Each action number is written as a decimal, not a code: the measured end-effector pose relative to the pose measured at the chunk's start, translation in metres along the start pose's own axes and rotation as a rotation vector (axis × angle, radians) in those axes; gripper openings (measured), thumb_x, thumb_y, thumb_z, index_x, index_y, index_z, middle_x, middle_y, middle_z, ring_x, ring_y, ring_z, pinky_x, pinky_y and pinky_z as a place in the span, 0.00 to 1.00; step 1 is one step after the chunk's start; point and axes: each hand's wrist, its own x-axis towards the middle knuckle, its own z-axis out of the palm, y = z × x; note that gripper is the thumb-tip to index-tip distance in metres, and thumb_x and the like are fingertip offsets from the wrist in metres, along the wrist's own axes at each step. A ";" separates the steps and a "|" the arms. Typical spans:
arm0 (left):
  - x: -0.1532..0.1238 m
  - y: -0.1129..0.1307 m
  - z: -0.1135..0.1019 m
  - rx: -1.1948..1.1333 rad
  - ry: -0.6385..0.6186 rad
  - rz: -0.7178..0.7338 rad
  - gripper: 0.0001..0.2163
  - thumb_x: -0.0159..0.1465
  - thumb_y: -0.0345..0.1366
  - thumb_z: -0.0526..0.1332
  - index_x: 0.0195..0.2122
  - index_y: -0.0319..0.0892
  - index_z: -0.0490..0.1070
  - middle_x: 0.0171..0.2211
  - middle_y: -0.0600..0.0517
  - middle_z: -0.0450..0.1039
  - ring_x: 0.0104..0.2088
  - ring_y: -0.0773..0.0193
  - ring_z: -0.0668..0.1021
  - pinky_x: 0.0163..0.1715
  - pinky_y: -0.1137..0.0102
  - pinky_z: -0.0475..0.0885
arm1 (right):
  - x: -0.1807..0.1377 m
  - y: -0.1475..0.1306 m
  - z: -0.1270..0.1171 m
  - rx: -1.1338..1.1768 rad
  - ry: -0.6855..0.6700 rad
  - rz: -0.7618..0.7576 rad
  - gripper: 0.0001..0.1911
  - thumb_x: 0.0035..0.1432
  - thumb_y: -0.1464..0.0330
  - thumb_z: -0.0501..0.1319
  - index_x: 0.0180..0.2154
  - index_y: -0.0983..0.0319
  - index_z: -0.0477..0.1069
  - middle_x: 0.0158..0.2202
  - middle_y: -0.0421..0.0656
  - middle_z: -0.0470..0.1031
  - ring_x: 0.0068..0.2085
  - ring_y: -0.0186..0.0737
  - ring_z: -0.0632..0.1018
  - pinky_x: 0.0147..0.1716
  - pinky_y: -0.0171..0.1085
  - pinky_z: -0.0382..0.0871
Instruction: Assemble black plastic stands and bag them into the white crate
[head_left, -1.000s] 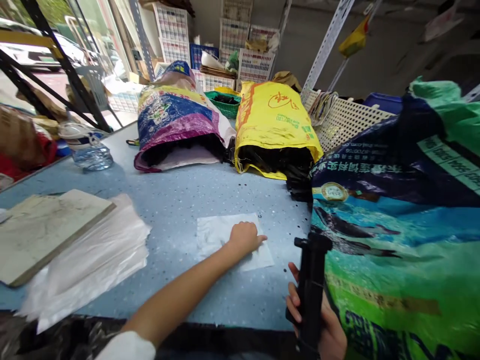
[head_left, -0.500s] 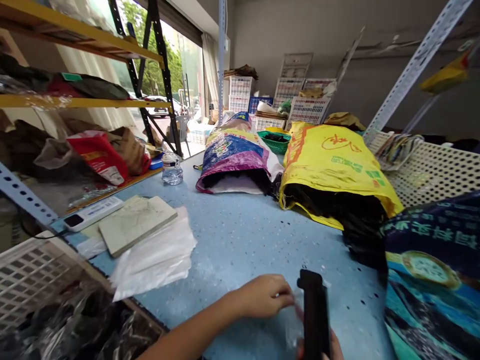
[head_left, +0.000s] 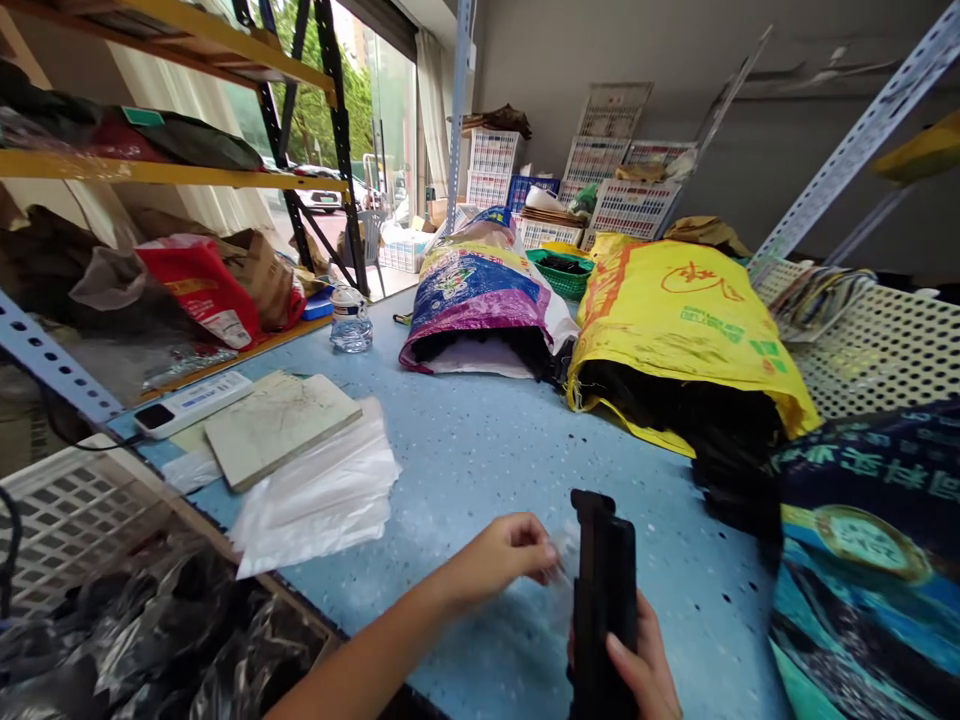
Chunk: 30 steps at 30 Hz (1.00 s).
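My left hand hovers low over the blue speckled table, its fingers pinched on a thin clear plastic bag that shows only faintly. Right beside it my right hand grips a black upright plastic part, fingers wrapped round its lower end. The bag's edge lies against the black part; how far it reaches behind is hidden.
A stack of clear bags and a flat board lie at the left with a white remote-like device. Purple-blue, yellow and blue-green sacks lie ahead and right. A water bottle, shelving and white baskets surround the table.
The view tilted up. My left hand lifted the clear bag off the table and brought it to the black part, which my right hand still holds.
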 end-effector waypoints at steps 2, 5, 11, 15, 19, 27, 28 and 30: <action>-0.001 -0.001 -0.005 -0.202 -0.005 -0.011 0.12 0.47 0.36 0.62 0.25 0.38 0.58 0.21 0.55 0.65 0.24 0.72 0.69 0.28 0.73 0.62 | -0.003 -0.003 0.002 0.008 -0.010 -0.007 0.30 0.38 0.61 0.64 0.45 0.55 0.58 0.31 0.41 0.72 0.28 0.41 0.73 0.21 0.33 0.64; -0.003 -0.001 -0.011 -0.290 0.008 0.009 0.12 0.46 0.32 0.62 0.27 0.39 0.57 0.23 0.57 0.63 0.23 0.73 0.67 0.26 0.74 0.62 | -0.007 -0.007 0.004 0.011 -0.008 -0.021 0.30 0.39 0.61 0.63 0.46 0.55 0.57 0.27 0.39 0.71 0.24 0.39 0.72 0.21 0.33 0.64; -0.006 0.003 -0.009 -0.069 0.067 -0.038 0.08 0.46 0.28 0.54 0.28 0.40 0.58 0.20 0.59 0.56 0.18 0.77 0.60 0.19 0.78 0.55 | -0.018 -0.009 0.017 0.039 -0.020 -0.025 0.29 0.41 0.62 0.63 0.46 0.54 0.56 0.28 0.39 0.71 0.23 0.37 0.71 0.21 0.32 0.63; -0.006 0.006 -0.006 0.030 0.047 -0.043 0.09 0.50 0.34 0.54 0.33 0.40 0.59 0.17 0.62 0.49 0.16 0.77 0.54 0.17 0.77 0.49 | -0.023 -0.006 0.022 0.030 -0.071 -0.070 0.29 0.40 0.62 0.63 0.46 0.55 0.57 0.27 0.39 0.70 0.22 0.35 0.69 0.19 0.32 0.61; -0.007 0.011 -0.016 0.308 0.054 0.071 0.13 0.51 0.32 0.56 0.38 0.42 0.57 0.19 0.61 0.48 0.19 0.75 0.55 0.19 0.77 0.52 | -0.023 -0.004 0.017 0.093 -0.097 -0.083 0.29 0.41 0.62 0.62 0.46 0.56 0.56 0.28 0.40 0.70 0.24 0.37 0.69 0.21 0.33 0.63; -0.013 0.027 -0.025 0.743 0.258 0.193 0.11 0.54 0.32 0.51 0.39 0.43 0.60 0.25 0.56 0.58 0.26 0.69 0.65 0.27 0.74 0.59 | -0.037 -0.024 -0.012 -0.164 0.104 -0.200 0.27 0.38 0.62 0.64 0.43 0.53 0.60 0.28 0.38 0.71 0.25 0.38 0.70 0.21 0.33 0.63; -0.014 0.029 -0.022 0.762 0.244 0.182 0.10 0.55 0.34 0.51 0.39 0.44 0.61 0.25 0.56 0.59 0.26 0.68 0.65 0.26 0.73 0.59 | -0.039 -0.030 -0.019 -0.253 0.082 -0.233 0.26 0.36 0.61 0.65 0.41 0.53 0.63 0.29 0.39 0.72 0.26 0.40 0.71 0.23 0.35 0.64; -0.018 0.033 -0.016 0.791 0.190 0.167 0.09 0.56 0.38 0.51 0.38 0.44 0.62 0.24 0.56 0.61 0.25 0.68 0.66 0.25 0.73 0.59 | -0.042 -0.045 -0.030 -0.497 0.006 -0.282 0.23 0.32 0.61 0.66 0.36 0.55 0.69 0.32 0.43 0.73 0.32 0.47 0.72 0.31 0.39 0.65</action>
